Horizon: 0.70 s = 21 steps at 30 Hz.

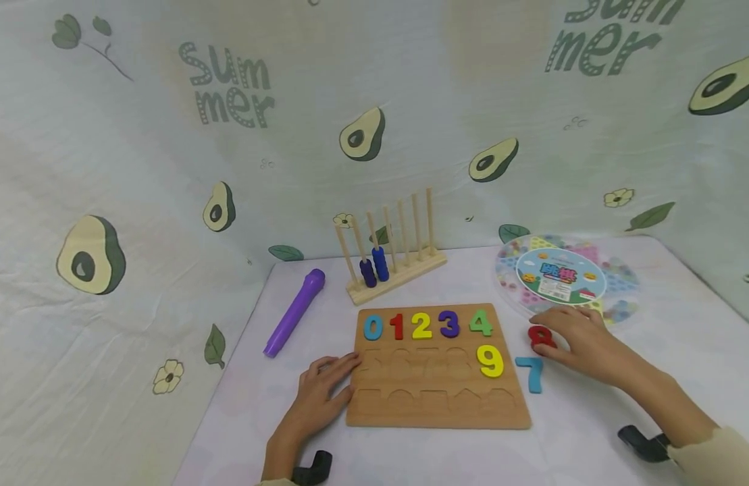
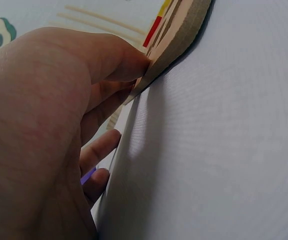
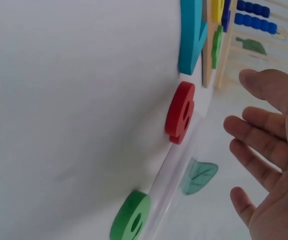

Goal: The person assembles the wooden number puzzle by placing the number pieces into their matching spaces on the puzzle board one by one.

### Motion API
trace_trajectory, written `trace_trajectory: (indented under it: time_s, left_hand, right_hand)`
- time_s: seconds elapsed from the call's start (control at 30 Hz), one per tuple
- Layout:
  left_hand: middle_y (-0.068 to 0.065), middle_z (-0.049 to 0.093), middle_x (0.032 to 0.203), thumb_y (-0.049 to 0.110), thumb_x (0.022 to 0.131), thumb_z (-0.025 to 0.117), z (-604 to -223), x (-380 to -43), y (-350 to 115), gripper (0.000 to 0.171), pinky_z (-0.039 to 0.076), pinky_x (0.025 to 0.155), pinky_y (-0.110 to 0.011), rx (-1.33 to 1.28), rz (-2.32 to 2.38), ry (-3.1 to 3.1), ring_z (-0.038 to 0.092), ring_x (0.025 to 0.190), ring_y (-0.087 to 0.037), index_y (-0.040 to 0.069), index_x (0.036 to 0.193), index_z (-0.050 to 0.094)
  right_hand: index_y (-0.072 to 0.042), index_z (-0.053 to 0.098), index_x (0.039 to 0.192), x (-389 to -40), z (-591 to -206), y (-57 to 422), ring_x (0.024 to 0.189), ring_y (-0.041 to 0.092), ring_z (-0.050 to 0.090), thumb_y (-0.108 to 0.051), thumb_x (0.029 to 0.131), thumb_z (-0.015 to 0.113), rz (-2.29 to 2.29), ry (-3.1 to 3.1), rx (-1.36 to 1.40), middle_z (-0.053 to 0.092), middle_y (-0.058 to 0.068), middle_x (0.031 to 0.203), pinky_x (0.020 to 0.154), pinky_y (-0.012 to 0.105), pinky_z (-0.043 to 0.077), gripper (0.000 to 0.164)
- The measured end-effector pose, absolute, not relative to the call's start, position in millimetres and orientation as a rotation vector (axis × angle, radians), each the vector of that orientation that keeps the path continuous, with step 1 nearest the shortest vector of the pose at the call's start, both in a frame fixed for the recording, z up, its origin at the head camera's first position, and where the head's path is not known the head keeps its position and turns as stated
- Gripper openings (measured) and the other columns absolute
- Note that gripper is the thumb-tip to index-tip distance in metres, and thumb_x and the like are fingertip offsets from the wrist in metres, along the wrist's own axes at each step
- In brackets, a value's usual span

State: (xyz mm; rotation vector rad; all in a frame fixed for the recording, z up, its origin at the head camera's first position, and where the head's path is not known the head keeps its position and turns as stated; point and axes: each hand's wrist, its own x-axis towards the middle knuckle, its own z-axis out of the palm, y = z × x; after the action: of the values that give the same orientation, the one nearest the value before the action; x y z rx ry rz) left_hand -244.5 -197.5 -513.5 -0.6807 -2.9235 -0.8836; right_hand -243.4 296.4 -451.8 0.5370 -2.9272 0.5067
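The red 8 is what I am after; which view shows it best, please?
The right wrist view: the red 8 appears there large and uncovered. In the head view, the right hand partly covers it; the left wrist view does not show it.

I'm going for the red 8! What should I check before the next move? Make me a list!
1. Left hand touching the board: ok, at its left edge.
2. Right hand holding the red 8: not ok, the right wrist view shows a gap.
3. Slot just left of the yellow 9 free: ok.
4. Blue 7 on the board: not ok, it lies to the board's right.
5. Yellow 9 pressed fully down: cannot tell.
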Motion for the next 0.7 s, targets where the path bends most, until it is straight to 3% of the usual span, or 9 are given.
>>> trace_trajectory:
  time_s: [0.7]
  left_hand:
    - [0.012,0.043,0.154,0.028,0.099,0.062,-513.3,-244.9,-200.4,0.051,0.023,0.104,-0.056,-0.704,-0.89,-2.921,0.034,0.137,-0.025,0.029,0.149,0.05]
  right_hand:
    - [-0.007,0.067,0.121,-210.0,-460.4,325.3,0.121,0.043,0.044,-0.027,0.081,0.083,0.469,-2.946,0.41,0.066,0.016,0.121,0.094,0.067,0.022,0.047]
